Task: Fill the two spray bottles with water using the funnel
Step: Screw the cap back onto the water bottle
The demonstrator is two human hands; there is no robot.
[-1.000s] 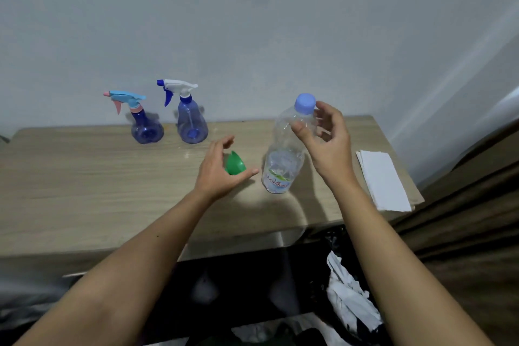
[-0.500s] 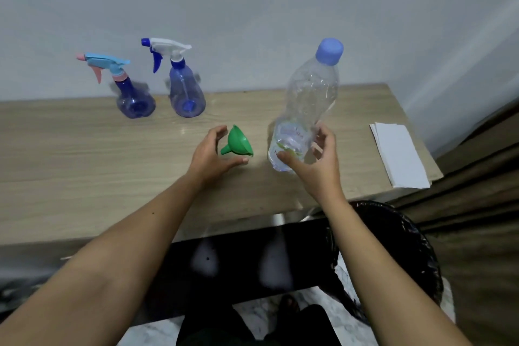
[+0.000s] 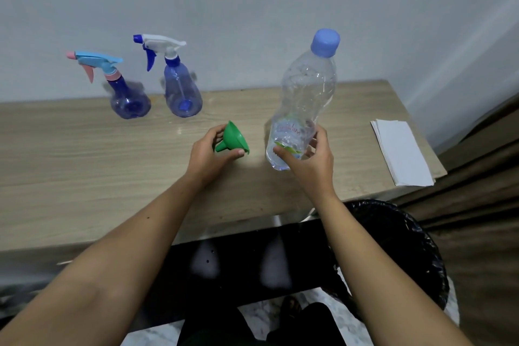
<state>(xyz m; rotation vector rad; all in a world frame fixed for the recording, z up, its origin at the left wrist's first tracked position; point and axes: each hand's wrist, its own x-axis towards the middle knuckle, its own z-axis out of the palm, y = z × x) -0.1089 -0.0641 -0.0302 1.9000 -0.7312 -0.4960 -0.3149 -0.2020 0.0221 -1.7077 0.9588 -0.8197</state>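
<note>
Two blue spray bottles stand at the back of the wooden table [image 3: 84, 166]. One spray bottle [image 3: 127, 98] has a light-blue and pink trigger head, the other spray bottle [image 3: 182, 93] a white and dark-blue one. A small green funnel [image 3: 234, 139] lies on its side, held between the thumb and fingers of my left hand [image 3: 209, 153]. My right hand [image 3: 310, 161] grips the lower part of a clear water bottle [image 3: 304, 95] with a blue cap, standing upright with water in its bottom part.
A stack of white paper [image 3: 400, 152] lies near the table's right edge. A bin lined with a black bag [image 3: 398, 247] stands below the table's front right corner. A wall rises right behind the spray bottles.
My right hand slid from the water bottle's cap down to its lower body. My left hand has closed on the funnel. The camera has tilted down and closer.
</note>
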